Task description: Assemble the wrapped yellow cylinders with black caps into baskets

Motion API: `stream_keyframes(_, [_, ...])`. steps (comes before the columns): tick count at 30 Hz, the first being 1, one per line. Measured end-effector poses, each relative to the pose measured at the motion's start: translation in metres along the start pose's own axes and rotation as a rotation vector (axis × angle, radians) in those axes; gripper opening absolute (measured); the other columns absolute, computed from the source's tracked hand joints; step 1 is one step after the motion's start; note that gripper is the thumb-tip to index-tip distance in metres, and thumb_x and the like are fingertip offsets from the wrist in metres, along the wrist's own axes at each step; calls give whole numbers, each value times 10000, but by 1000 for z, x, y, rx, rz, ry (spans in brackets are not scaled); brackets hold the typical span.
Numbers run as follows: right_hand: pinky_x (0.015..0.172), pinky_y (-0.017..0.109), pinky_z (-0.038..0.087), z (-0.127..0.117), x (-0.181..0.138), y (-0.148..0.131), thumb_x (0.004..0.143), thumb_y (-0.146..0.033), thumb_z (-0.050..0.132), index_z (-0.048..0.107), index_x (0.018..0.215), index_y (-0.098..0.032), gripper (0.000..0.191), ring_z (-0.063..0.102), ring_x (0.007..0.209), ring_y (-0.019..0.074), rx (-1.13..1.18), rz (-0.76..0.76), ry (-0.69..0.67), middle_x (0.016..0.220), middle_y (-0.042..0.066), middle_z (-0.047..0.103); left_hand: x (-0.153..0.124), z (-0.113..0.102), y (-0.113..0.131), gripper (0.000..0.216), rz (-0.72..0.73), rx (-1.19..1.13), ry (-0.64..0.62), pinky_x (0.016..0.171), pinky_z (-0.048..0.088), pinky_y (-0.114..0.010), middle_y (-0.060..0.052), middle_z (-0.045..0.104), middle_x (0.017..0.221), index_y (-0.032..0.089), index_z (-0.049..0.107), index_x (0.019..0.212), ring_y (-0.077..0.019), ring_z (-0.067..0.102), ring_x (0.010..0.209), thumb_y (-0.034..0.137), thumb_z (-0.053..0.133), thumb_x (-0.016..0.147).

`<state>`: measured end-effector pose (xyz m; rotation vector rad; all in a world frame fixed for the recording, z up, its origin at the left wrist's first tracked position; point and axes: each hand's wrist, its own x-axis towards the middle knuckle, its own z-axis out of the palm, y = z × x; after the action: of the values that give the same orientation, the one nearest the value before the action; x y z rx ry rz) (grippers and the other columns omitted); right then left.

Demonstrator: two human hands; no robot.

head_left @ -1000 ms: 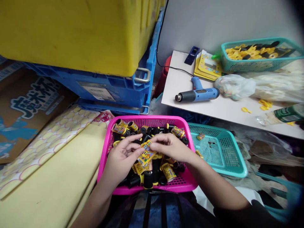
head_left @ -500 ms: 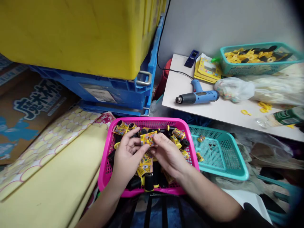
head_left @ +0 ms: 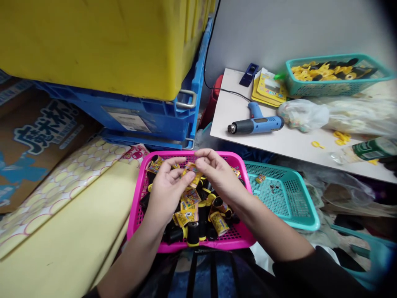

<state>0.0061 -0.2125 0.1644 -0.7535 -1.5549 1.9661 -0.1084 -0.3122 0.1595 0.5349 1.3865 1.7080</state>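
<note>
A small yellow printed plastic label (head_left: pixel 193 175) is pinched between the thumb and fingers of my left hand (head_left: pixel 169 186). My right hand (head_left: pixel 218 174) hovers close beside its upper right edge, fingers curved and parted from the thumb; whether a fingertip touches the label is hard to see. Both hands are over a pink basket (head_left: pixel 136 211). Inside lie several black bottle-like pieces (head_left: pixel 193 234) with yellow rims, some wrapped in yellow printed labels, such as one wrapped piece (head_left: pixel 219 223). More loose labels (head_left: pixel 190 198) rest on top of them in the middle.
To the right is a teal basket (head_left: pixel 305 198) with a few small pieces. A blue heat gun (head_left: pixel 260 125) lies on the white table (head_left: pixel 228 109), near another teal basket (head_left: pixel 328 89) of yellow and black parts. Blue and yellow crates (head_left: pixel 124 45) rise ahead; yellowish sheets (head_left: pixel 77 223) lie left.
My right hand has loosened from the label and moved up slightly, its fingers parting. The label stays in my left hand, now tilted. More of the basket's contents show below the right hand.
</note>
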Motion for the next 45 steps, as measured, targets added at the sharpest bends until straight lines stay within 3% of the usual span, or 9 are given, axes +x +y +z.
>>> stream_keyframes(4, [863,320,426,-36,-7,10,894,-213,544,594,1052,-169,172,556,981,166,-747,-190,-188,1037,67,633,4,-15,-4,257,28,58,145,544,525,-169,40,710,651,176,651,795,-84,643,522,268,844,653])
stream_keyframes(7, [864,366,393,-55,-11,29,795,-33,574,613,1165,-149,390,530,1038,237,-1310,-265,-480,1085,112,641,3,-30,-9,237,16,132,205,551,532,-173,27,740,674,182,731,802,-83,642,519,292,863,638])
stream_keyframes(11, [818,379,393,-60,-8,40,883,-103,547,626,1202,-143,331,555,936,245,-1523,-333,-538,966,123,651,0,-46,-17,255,-5,205,231,655,560,-207,-6,782,773,212,791,836,-117,690,641,366,865,647])
stream_keyframes(14, [866,384,424,-58,-6,23,891,-171,582,620,1170,-158,282,563,983,232,-1291,-318,-442,1026,115,645,-3,-53,-20,243,25,231,180,792,558,-235,-24,795,876,240,807,851,-157,720,819,398,849,672])
stream_keyframes(17, [872,330,477,-52,-8,1,861,-254,644,557,1118,-173,283,582,1019,179,-720,-254,-250,1134,91,611,-3,-56,-18,202,65,252,70,846,551,-249,-34,790,932,260,812,852,-176,713,907,403,824,709])
stream_keyframes(22, [626,174,477,-33,-3,-10,753,-318,773,521,985,-184,368,579,710,59,18,-93,-207,866,-7,603,-3,-52,-15,181,107,284,-37,776,563,-215,-37,767,912,278,815,861,-158,698,857,402,808,730])
stream_keyframes(28, [526,165,436,-26,7,0,688,-466,806,593,905,-142,445,524,583,46,4,122,-244,711,-15,595,-6,-50,-13,202,87,257,-99,611,575,-211,-33,716,864,286,806,933,-126,676,669,402,771,772])
stream_keyframes(34, [457,165,374,-33,9,3,689,-568,766,611,851,-136,487,501,509,53,-168,251,-247,617,-30,561,-6,-49,-7,215,116,352,-156,645,581,-217,-47,731,863,278,798,942,-144,689,712,398,769,765])
stream_keyframes(45, [630,204,444,-6,-5,32,594,-429,881,558,929,-166,535,529,670,75,24,102,-154,752,-28,566,-11,-39,-9,386,-111,250,-46,748,631,-304,-77,760,1089,224,777,1031,-219,730,905,441,809,713])
